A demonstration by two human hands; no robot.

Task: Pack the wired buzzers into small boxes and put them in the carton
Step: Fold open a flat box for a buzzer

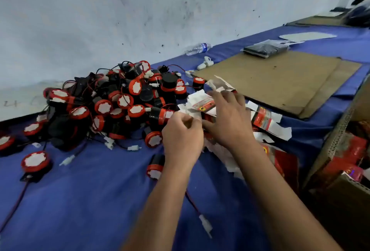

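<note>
Big heap of black round wired buzzers w/ red rims and white faces point(112, 100) sits on blue cloth-covered table point(90, 190), against pale wall. Thin red/black leads w/ white plastic connectors point(109, 142) trail out from heap. A few strays lie apart: one buzzer point(35, 161) near left edge, face up; another point(155, 166) on its side just under left wrist.

Left hand point(182, 136) at right edge of heap, fingers curled in, thumb and forefinger pinching a bit of white card; exact hold is part-hidden by knuckles. Right hand point(228, 118) just beside it, fingers spread and lying flat on a loose pile of flattened small boxes, white card w/ red-black print point(264, 122). One unfolded box blank point(202, 102) lies between the two hands, under right fingertips. Can't tell if fingertips grip or only press.

Right of the pile: open brown corrugated carton point(340, 150) at frame edge, red packed boxes point(352, 148) visible inside. Behind the hands, flat brown cardboard sheet point(270, 82) on cloth, w/ dark packet in clear wrap point(266, 48) at its far end. Clear plastic water bottle point(198, 48) lies on its side by the wall. White gadget point(206, 63) near sheet's corner, too blurred to ID.
</note>
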